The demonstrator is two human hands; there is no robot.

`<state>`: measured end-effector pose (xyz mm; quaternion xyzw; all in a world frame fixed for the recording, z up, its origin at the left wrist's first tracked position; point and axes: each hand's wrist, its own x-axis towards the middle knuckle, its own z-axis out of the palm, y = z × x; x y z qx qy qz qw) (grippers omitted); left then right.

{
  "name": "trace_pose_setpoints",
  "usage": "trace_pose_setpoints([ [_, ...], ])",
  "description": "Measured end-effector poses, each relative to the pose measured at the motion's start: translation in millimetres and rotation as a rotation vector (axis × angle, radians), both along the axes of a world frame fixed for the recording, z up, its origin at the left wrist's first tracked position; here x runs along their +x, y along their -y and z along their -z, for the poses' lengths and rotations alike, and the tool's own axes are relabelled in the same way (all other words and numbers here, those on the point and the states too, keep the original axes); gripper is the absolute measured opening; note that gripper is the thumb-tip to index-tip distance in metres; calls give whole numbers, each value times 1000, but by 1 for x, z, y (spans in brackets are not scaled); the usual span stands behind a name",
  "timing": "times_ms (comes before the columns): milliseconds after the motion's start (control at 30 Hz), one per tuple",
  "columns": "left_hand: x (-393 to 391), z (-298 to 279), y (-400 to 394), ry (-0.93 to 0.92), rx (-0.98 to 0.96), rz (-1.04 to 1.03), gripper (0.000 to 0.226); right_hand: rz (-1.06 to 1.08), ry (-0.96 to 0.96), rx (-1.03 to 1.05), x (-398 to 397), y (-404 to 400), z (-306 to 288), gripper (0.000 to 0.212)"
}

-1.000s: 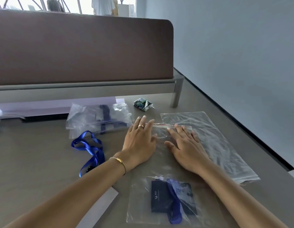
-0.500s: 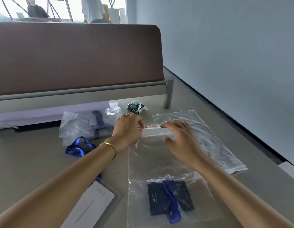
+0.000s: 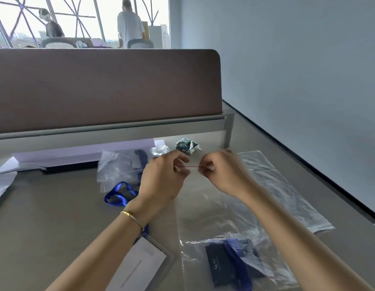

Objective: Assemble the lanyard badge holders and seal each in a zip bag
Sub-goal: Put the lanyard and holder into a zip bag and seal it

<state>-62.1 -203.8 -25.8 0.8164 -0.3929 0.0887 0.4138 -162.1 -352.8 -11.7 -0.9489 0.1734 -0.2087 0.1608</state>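
Note:
A clear zip bag [image 3: 216,223] lies lengthwise in front of me, its red-lined top edge lifted off the desk. Inside its near end sits a dark badge holder [image 3: 222,267] with a blue lanyard [image 3: 238,261] folded over it. My left hand [image 3: 163,181] pinches the bag's top edge at the left, and my right hand [image 3: 222,173] pinches it at the right. The red zip line stretches between the two hands.
A spare clear bag [image 3: 287,192] lies flat to the right. Filled bags [image 3: 119,166] are piled behind a loose blue lanyard [image 3: 119,195] on the left. A white card [image 3: 138,267] lies near my left forearm. A crumpled wrapper [image 3: 187,145] sits below the brown desk divider [image 3: 98,87].
Both hands left the flat bag, curled onto its top edge and raised it. They have drawn closer together along the red zip line.

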Motion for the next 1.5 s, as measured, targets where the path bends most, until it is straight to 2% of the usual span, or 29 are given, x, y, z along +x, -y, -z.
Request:
trace_pose_setpoints([
  [100, 14, 3, -9, 38, 29, -15, 9, -10, -20, -10, -2, 0, -2, 4],
  [367, 19, 8, -15, 70, 110, 60, 4, -41, -52, -6, -2, 5, 5, 5],
  [533, 13, 14, -14, 196, 114, 133, 9, -122, -39, 34, 0, -7, 7, 9],
  [800, 14, 17, -14, 297, 73, 203, 15, -184, 42, -149, 4, -19, 10, 7],
  [1000, 15, 17, -17, 319, 72, 252, 7, -178, 76, -309, 4, -24, 9, 11],
  [1233, 22, 14, -25, 272, 64, 214, 4, -172, 48, -176, 2, -16, 6, 8],
  [1367, 17, 11, -24, 280, 135, 219, 7, -231, 46, -290, 2, -19, 5, 19],
  [1433, 13, 10, -22, 309, 147, 234, 12, -248, 59, -316, 2, -23, 5, 16],
  [1500, 11, 10, -20, 369, 132, 247, 6, -262, 64, -335, 2, -25, 5, 13],
])
